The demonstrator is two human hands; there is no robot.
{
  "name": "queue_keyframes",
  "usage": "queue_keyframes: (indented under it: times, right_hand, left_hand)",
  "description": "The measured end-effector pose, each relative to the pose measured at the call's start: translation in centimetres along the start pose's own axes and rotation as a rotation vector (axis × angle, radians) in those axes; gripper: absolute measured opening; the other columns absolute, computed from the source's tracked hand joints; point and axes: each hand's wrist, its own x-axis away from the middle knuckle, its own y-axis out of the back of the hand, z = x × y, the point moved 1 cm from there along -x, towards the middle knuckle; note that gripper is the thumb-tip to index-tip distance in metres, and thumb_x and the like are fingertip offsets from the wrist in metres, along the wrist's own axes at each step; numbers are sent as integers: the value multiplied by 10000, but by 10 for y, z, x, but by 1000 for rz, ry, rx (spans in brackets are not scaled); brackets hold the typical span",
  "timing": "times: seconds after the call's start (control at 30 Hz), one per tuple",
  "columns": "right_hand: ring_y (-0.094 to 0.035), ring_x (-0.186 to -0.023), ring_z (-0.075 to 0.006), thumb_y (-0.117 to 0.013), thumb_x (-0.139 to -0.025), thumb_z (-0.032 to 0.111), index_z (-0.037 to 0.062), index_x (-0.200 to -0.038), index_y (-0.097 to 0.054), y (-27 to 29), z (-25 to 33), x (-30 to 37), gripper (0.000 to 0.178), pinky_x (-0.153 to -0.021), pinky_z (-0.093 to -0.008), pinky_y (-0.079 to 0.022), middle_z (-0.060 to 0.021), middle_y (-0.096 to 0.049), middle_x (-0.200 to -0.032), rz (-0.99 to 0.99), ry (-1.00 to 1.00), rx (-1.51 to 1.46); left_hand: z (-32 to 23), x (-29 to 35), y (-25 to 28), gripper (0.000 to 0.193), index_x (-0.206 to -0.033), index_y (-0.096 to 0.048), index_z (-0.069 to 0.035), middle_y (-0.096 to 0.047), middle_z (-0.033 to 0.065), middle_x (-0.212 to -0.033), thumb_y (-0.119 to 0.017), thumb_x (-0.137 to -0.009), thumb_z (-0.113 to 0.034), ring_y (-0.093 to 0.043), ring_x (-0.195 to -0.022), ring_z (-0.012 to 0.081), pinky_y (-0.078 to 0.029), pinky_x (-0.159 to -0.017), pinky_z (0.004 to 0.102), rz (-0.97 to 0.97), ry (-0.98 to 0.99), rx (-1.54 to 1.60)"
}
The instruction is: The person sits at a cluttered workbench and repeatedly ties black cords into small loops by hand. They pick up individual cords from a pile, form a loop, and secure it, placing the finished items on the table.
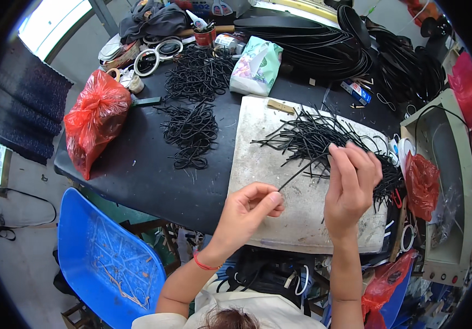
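Note:
A short black cord (303, 169) stretches between my two hands over a worn white board (252, 148). My left hand (255, 205) pinches its near end between thumb and forefinger. At the other end, my right hand (352, 178) has thumb and forefinger together on the cord, its other fingers raised and slightly blurred. Behind and beside my right hand lies a loose heap of cut black cords (312, 134), partly hidden by that hand. Looped black cords (191, 129) lie in piles on the dark table (137, 181) to the left.
A knotted red plastic bag (97, 112) stands at the table's left, near rolls of tape (147, 62). A tissue pack (256, 66) and coiled black strips (312, 46) sit at the back. A blue plastic chair (104, 252) is at lower left. A metal-framed machine (436, 181) borders the right.

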Motion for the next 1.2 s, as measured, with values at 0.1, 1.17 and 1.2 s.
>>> queue_keyframes:
  times: [0.1, 1.17, 1.2]
  right_hand:
    - [-520, -616, -161, -637, -649, -50, 42, -980, -643, 0, 13, 6, 344, -557, -269, -428, -39, -520, -767, 119, -136, -305]
    - [-565, -652, -226, -656, -708, -22, 30, -885, -627, 2, 33, 41, 186, -543, -286, -448, -88, -578, -779, 380, -148, -506]
    - [-566, -660, -230, -655, -707, -23, 30, -882, -624, 1, 34, 41, 185, -548, -290, -449, -88, -578, -784, 370, -145, -517]
  left_hand:
    - [1, 1, -5, 160, -954, -572, 34, -619, 83, -840, -551, -872, -103, -608, -767, 135, -509, -693, 244, 9, -18, -2]
    - [3, 1, 16, 121, -890, -600, 8, -587, 26, -792, -577, -851, -104, -551, -716, 87, -486, -690, 249, 32, 204, 212]
    - [2, 2, 16, 117, -891, -600, 6, -590, 27, -795, -580, -849, -101, -552, -721, 86, -485, -692, 251, 35, 206, 210]
